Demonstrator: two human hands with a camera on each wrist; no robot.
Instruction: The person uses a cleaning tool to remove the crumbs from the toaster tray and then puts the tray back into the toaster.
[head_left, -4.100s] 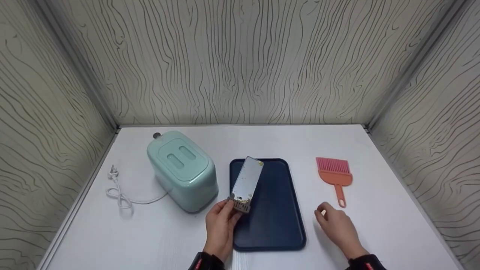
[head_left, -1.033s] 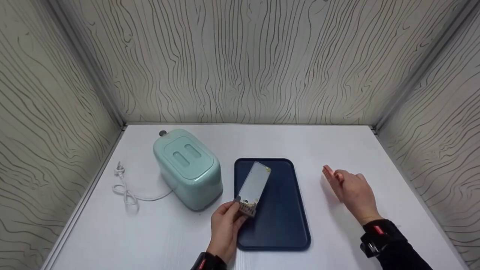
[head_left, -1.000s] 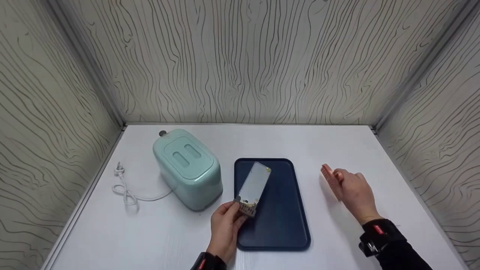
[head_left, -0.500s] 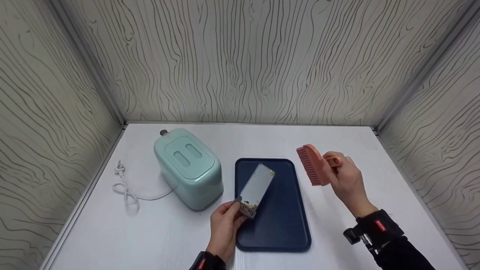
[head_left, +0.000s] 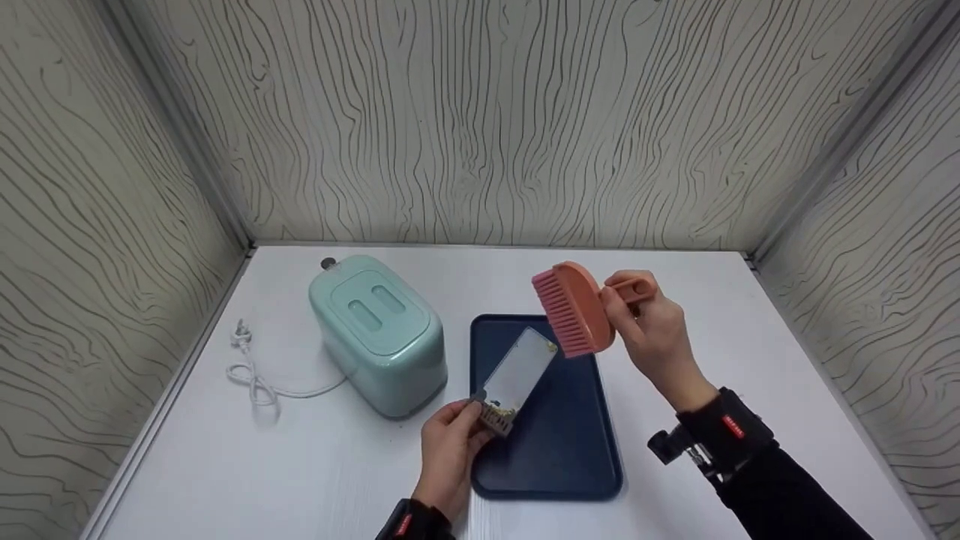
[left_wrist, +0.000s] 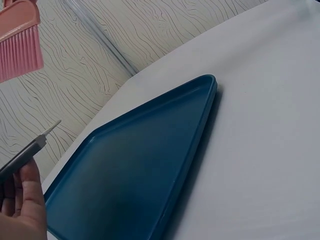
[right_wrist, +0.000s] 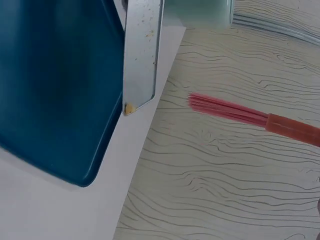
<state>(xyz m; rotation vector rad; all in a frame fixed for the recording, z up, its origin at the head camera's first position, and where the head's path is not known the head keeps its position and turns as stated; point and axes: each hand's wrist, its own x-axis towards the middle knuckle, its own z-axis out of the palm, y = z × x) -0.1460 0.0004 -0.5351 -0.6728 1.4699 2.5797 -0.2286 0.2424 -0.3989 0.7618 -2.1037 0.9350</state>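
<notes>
My left hand (head_left: 448, 454) pinches the grey slotted end of a thin metal crumb tray (head_left: 520, 371), which slants over a navy serving tray (head_left: 566, 442). Yellowish crumbs lie near its grey end, and a larger crumb (right_wrist: 129, 108) sits at the far corner. In my right hand (head_left: 660, 337) is the handle of a small orange brush (head_left: 589, 300) with pink bristles (right_wrist: 225, 107). The brush is raised above the serving tray's back right edge, its bristles pointing left, near the crumb tray's far end. In the right wrist view, bristles and crumb tray (right_wrist: 142, 55) stand apart.
A mint green toaster (head_left: 382, 330) stands left of the serving tray. Its white cord (head_left: 300, 391) runs left to a plug (head_left: 241, 334) on the white table (head_left: 337, 480). Wood-patterned panels (head_left: 480, 120) close in the back and both sides.
The brush lay on the table at the right; my right hand has picked it up and brought it left over the serving tray. The crumb tray has swung slightly right.
</notes>
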